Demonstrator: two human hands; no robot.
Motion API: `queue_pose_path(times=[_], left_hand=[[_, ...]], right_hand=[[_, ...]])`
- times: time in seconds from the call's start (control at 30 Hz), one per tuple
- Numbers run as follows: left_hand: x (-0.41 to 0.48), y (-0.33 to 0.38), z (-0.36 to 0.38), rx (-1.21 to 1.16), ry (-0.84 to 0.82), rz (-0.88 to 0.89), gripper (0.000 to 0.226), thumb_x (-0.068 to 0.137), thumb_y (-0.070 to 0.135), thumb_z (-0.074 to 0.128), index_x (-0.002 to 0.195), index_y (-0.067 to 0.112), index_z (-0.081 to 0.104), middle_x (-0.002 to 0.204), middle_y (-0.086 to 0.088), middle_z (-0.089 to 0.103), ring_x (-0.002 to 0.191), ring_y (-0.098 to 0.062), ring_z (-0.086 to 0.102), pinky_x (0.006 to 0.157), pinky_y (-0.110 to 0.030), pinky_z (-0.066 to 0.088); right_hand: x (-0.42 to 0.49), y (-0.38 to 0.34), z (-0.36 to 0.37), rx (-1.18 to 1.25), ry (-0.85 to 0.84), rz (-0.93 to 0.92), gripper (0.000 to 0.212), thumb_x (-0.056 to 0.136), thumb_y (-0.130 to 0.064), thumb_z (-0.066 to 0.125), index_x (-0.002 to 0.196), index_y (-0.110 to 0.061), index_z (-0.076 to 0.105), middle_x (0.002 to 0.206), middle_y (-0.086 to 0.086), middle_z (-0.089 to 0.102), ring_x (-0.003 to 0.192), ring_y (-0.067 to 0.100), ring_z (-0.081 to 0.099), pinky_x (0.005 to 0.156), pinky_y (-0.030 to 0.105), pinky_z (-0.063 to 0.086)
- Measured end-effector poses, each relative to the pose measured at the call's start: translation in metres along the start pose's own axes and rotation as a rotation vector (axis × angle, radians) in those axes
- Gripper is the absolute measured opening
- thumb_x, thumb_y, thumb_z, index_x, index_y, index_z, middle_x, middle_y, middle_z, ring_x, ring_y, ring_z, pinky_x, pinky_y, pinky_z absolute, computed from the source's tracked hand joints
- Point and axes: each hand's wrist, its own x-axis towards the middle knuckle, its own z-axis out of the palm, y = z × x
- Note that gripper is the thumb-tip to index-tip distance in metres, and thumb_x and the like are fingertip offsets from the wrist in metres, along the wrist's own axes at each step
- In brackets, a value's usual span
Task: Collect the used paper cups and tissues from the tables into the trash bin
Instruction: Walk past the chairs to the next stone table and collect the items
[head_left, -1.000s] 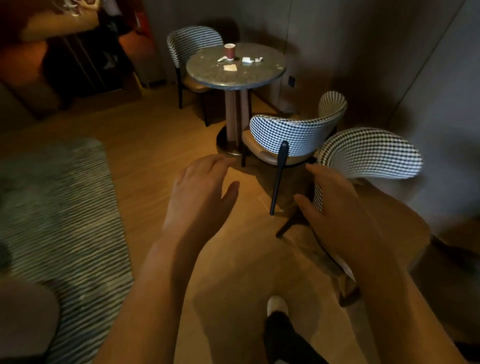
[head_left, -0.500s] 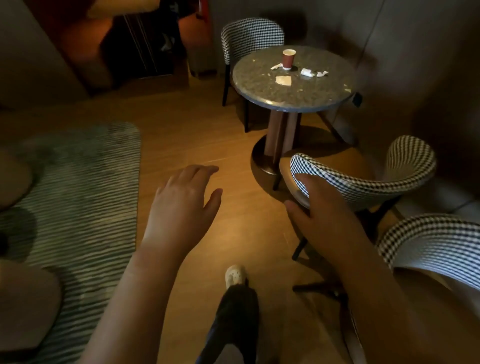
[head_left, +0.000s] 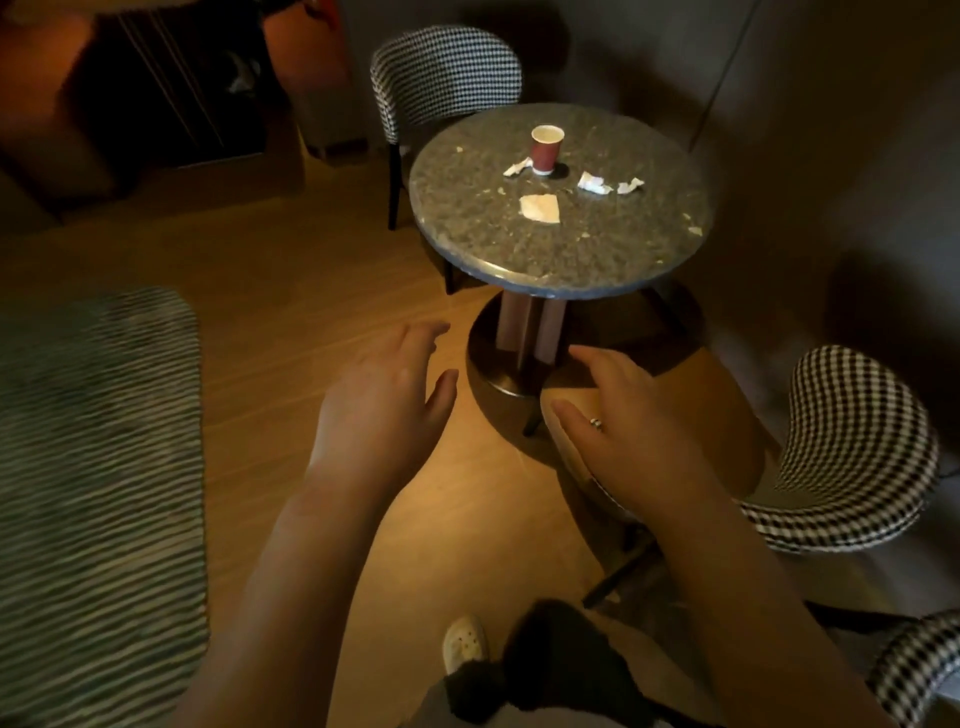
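A red paper cup (head_left: 546, 149) stands upright on a round grey stone table (head_left: 467, 228). Around it lie crumpled white tissues: one (head_left: 517, 168) left of the cup, a flat one (head_left: 540, 208) nearer me, and two (head_left: 594, 182) (head_left: 629, 185) to the right. My left hand (head_left: 384, 405) and my right hand (head_left: 639, 447) are held out in front of me, below the table's near edge, fingers relaxed and holding nothing. A ring shows on my right hand. No trash bin is in view.
A checked chair (head_left: 852, 447) with a tan seat stands at the right under my right hand, another checked chair (head_left: 447, 73) behind the table, a third chair (head_left: 924, 670) at the bottom right. A striped rug (head_left: 93, 493) covers the floor at the left. My foot (head_left: 464, 642) is on the wooden floor.
I have walked closer to the table, which now fills the upper middle of the view. The near chair has slid to the right. Both hands stay out in front, holding nothing.
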Motion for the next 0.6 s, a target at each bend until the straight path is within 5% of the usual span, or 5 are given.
queue_pose_path(times=[0.6], left_hand=[[0.367,0.006,0.155,-0.144,-0.112,0.136,0.039,0.090,0.023,0.058,0.128,0.021,0.049,0.113,-0.001,0.054,0.099,-0.017,0.056,0.072,-0.034,0.052]], right_hand=[[0.365,0.173,-0.015,0.047,0.045,0.236,0.049,0.092,-0.030,0.056,0.138,-0.020,0.040,0.136,0.002,0.045,0.122,0.021,0.045,0.093,0.035,0.042]])
